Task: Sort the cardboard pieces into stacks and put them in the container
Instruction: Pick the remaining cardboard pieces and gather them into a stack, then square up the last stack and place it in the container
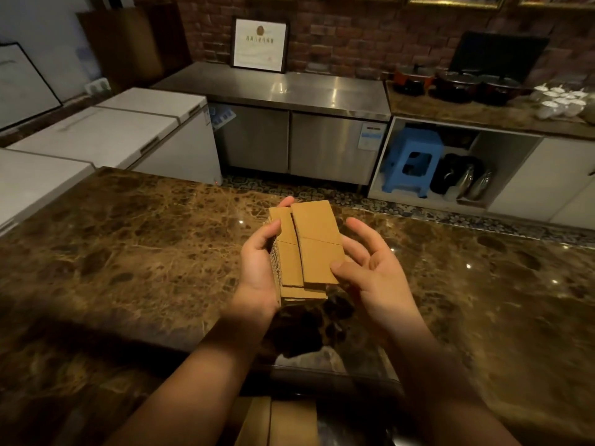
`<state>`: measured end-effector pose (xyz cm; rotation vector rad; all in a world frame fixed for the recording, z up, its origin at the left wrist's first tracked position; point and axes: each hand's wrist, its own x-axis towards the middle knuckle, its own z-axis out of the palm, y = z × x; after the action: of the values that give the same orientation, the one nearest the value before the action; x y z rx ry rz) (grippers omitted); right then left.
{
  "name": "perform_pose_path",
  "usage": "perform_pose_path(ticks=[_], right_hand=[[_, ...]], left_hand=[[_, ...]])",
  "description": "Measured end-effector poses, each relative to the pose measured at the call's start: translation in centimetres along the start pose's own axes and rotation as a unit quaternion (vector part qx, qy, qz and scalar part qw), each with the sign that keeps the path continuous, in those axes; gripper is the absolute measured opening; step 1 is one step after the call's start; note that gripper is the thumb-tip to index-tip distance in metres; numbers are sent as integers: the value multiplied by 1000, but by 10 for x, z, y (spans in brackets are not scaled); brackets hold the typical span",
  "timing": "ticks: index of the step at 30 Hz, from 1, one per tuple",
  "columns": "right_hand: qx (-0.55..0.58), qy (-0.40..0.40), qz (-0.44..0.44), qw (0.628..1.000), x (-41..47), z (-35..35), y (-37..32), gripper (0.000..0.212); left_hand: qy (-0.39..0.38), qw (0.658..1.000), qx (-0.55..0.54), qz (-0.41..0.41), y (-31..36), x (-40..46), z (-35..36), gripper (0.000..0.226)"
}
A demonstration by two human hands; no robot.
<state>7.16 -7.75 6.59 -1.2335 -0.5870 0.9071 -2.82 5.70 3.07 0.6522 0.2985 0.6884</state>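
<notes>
Running from 6 o'clock to 12 o'clock with a small lean to 1 o'clock, the long side of the cardboard stack [302,252] points away from the person. The stack is held in the air above the brown marble counter [128,252], near the middle of the view. Its top pieces are not lined up: one upper piece [317,243] lies shifted toward 3 o'clock over the piece below.

The left hand [260,265] grasps the stack from the 9 o'clock side, with the thumb on the top face and the fingers wrapped under, one fingertip showing at the far edge. The right hand [370,268] is at the 3 o'clock side, palm turned up and fingers loosely spread; its thumb touches the near corner of the upper piece, and it does not clasp anything. Both forearms come in from 6 o'clock.

Beyond the counter, at 12 o'clock, stands a steel cabinet [289,123], and at 2 o'clock a blue stool [410,162].
</notes>
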Motion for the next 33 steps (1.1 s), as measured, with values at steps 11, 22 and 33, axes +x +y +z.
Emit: perform_pose_path(ticks=[11,22,33], right_hand=[[-211,14,-13,977,4,-16,11,58],[117,126,36,984,14,-90,28,36],[-302,206,-81,927,6,-141,106,49]], left_hand=[[34,999,24,21,-26,22,30,48],[-44,967,245,52,-78,59,58,68],[65,931,359,-16,-151,73,29,26]])
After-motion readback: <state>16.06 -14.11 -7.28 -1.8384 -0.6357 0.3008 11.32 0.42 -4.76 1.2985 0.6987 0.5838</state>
